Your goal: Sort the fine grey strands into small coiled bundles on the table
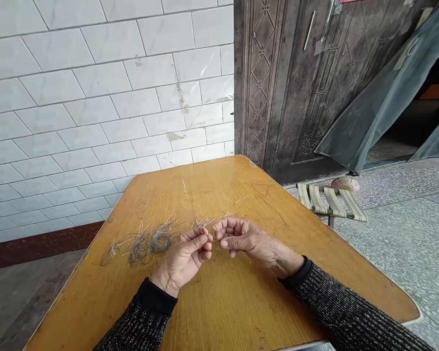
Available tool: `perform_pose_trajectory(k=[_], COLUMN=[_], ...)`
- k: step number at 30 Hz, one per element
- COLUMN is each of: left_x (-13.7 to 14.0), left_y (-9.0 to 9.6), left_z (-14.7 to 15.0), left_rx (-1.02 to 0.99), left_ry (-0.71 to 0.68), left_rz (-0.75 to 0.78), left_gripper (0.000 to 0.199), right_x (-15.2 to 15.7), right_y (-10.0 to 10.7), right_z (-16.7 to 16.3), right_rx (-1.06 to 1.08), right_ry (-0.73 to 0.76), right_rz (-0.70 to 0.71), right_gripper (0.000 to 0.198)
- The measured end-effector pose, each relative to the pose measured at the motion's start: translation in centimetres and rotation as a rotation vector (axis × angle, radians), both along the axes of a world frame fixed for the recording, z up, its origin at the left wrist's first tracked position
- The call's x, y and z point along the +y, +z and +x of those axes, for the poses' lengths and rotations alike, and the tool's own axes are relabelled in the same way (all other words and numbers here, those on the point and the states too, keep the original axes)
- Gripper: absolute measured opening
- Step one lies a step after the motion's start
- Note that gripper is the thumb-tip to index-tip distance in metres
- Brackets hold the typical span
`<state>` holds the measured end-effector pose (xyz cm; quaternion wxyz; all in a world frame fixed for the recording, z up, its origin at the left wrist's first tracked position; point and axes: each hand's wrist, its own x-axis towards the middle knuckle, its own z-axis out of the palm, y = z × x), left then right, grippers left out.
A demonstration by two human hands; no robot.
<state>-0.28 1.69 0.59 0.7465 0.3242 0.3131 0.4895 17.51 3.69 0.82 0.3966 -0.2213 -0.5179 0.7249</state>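
Observation:
Over the middle of the wooden table (212,302), my left hand (190,253) pinches a thin wire (215,239) between thumb and fingertips. My right hand (247,241) is beside it, its curled fingers at the same wire; a small bend of it shows by the index fingertip. Exactly how the right fingers grip it is hard to make out. To the left of my hands lie coiled bundles of thin grey wire (161,241), loose ends sticking out. More wire ends (204,223) show just behind my fingers, partly hidden by them.
Single wire pieces (184,187) lie farther back on the table. A white tiled wall (131,107) stands behind, with a dark carved door (296,87) at right. On the floor beyond the table's right edge is a folding stool (331,201) with woven straps.

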Motion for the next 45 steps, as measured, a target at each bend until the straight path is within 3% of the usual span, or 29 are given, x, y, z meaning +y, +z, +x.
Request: perform_pose_trajectory(k=[17, 26, 33, 40, 45], left_x=[-0.4, -0.3, -0.4, -0.5, -0.5], left_y=[-0.6, -0.7, -0.4, -0.3, -0.1], left_z=[0.7, 0.8, 0.7, 0.7, 0.7], left_rx=[-0.094, -0.058, 0.014, 0.049, 0.151], left_ry=[-0.075, -0.04, -0.033, -0.028, -0.032], left_rz=[-0.102, -0.067, 0.018, 0.031, 0.058], left_gripper=[0.02, 0.016, 0.013, 0.014, 0.016], right_x=[0.1, 0.3, 0.6, 0.5, 0.7], right_y=[-1.0, -0.2, -0.6, -0.3, -0.1], right_z=[-0.7, 0.1, 0.2, 0.4, 0.5], right_rx=[0.088, 0.002, -0.082, -0.098, -0.139], right_ry=[-0.048, -0.012, -0.086, -0.061, -0.144], right_rz=[-0.011, 0.013, 0.014, 0.023, 0.074], right_gripper=[0.023, 0.025, 0.024, 0.025, 0.026])
